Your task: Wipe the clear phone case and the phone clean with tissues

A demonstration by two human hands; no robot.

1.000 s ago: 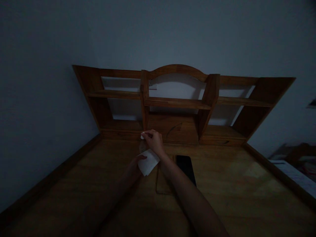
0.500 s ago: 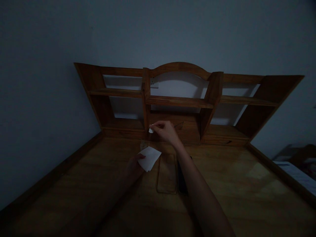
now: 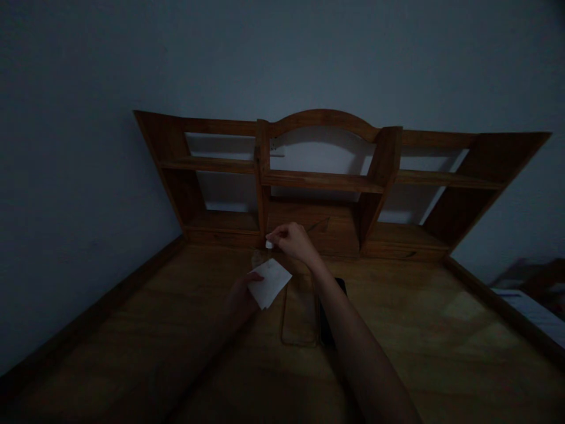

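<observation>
My left hand (image 3: 242, 294) is closed on a folded white tissue (image 3: 270, 284), its thumb lying across the top. Above the tissue, my right hand (image 3: 291, 240) pinches a small white cap (image 3: 269, 244) between thumb and fingertips. A faint thin stem seems to run down from the cap towards the tissue, too dim to be sure. Just behind the tissue stands a clear, bottle-like thing (image 3: 257, 257), mostly hard to make out. On the desk below my hands lies a clear phone case (image 3: 299, 321). Beside it is a black phone (image 3: 326, 324), partly covered by my right forearm.
A wooden shelf unit (image 3: 324, 181) stands along the back of the wooden desk (image 3: 424, 324), against the wall. Raised wooden edges border the desk at both sides. At the far right lie papers (image 3: 532, 312) beyond the edge. The room is dim.
My right hand has lowered slightly, bringing the white cap down close above the tissue. My left hand and the tissue have risen a little. The phone shows more past my forearm.
</observation>
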